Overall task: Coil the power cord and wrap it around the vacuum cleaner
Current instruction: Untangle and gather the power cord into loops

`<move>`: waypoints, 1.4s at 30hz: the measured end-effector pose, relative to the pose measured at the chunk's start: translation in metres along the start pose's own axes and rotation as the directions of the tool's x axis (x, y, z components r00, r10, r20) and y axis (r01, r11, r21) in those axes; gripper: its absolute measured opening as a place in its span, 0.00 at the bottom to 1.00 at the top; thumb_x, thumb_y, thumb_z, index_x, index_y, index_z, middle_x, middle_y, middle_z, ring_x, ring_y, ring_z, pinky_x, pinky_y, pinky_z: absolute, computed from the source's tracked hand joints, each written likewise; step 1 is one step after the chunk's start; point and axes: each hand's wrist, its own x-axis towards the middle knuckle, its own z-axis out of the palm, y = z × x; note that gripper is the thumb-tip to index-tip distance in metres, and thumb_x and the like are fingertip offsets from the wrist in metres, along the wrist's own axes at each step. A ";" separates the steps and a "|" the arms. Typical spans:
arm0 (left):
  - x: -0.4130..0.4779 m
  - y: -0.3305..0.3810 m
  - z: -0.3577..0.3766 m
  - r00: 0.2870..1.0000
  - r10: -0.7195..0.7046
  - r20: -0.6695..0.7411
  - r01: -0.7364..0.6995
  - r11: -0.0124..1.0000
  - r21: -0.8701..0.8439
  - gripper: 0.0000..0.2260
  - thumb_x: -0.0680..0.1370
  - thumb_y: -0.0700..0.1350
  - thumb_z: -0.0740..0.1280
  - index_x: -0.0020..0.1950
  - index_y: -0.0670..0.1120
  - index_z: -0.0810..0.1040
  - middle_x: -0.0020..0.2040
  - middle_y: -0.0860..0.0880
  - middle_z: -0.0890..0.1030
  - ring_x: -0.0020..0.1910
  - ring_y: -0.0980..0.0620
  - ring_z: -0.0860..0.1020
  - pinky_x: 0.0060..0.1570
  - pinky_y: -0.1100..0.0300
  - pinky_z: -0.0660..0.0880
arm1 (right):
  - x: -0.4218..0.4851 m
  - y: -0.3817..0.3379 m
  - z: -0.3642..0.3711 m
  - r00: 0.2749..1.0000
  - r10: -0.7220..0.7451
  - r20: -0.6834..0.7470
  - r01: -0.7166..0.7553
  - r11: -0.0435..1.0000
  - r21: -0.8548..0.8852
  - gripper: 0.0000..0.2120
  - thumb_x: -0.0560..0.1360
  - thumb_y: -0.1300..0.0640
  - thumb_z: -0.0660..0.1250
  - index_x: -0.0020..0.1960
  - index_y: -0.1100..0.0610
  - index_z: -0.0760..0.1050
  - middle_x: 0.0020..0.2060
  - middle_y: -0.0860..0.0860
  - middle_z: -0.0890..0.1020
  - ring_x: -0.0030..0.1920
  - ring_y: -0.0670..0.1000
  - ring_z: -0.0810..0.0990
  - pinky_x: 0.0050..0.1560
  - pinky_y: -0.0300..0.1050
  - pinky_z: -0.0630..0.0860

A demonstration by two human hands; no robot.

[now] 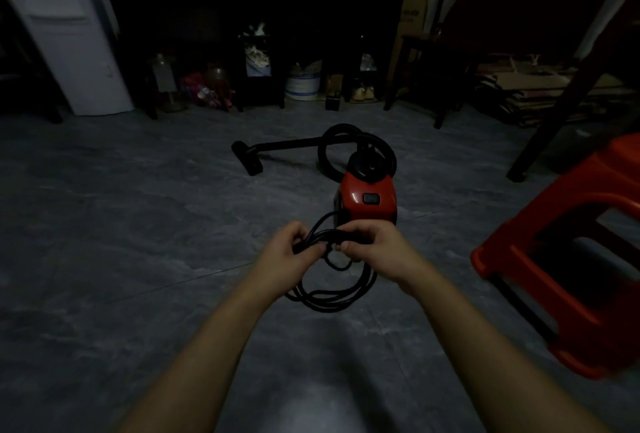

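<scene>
Black power cord [332, 297], coiled, gripped by left hand [294, 252] and right hand [372, 245] above the floor [121, 242], before the red vacuum cleaner [369, 199]. Coiling ending; wrapping should follow.

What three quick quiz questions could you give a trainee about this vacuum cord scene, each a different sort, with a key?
1. True or false: the power cord is already wrapped around the vacuum cleaner.
2. How many hands grip the cord? A none, B one, C two.
3. Fill in: the red stool stands to the person's ____.

Key: 1 false, its loops hang between the hands. 2 C, left hand and right hand. 3 right.
</scene>
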 end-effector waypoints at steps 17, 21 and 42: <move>0.005 -0.002 0.029 0.996 0.017 0.085 -0.015 1.000 -0.013 0.07 0.76 0.52 0.72 0.52 0.51 0.81 0.36 0.58 0.82 0.37 0.59 0.81 0.39 0.52 0.83 | -0.007 0.022 -0.014 0.983 -0.073 -0.168 0.046 0.986 -0.160 0.04 0.75 0.63 0.71 0.50 0.58 0.81 0.42 0.55 0.86 0.43 0.52 0.86 0.50 0.53 0.83; 0.004 -0.001 0.037 0.983 0.097 0.153 -0.112 0.989 0.097 0.07 0.76 0.47 0.72 0.54 0.53 0.81 0.41 0.61 0.84 0.42 0.64 0.82 0.40 0.66 0.77 | -0.007 0.024 -0.018 0.981 -0.088 -0.175 0.051 0.977 -0.208 0.05 0.75 0.62 0.71 0.50 0.56 0.81 0.42 0.52 0.86 0.43 0.49 0.85 0.50 0.51 0.83; 0.023 0.008 0.094 0.963 -0.165 -0.214 0.115 0.966 -0.231 0.08 0.83 0.48 0.62 0.47 0.48 0.77 0.27 0.53 0.71 0.29 0.53 0.73 0.30 0.60 0.73 | 0.012 0.055 -0.063 0.969 0.074 -0.237 -0.055 0.995 0.086 0.09 0.80 0.52 0.64 0.47 0.54 0.80 0.37 0.49 0.84 0.38 0.47 0.81 0.41 0.41 0.77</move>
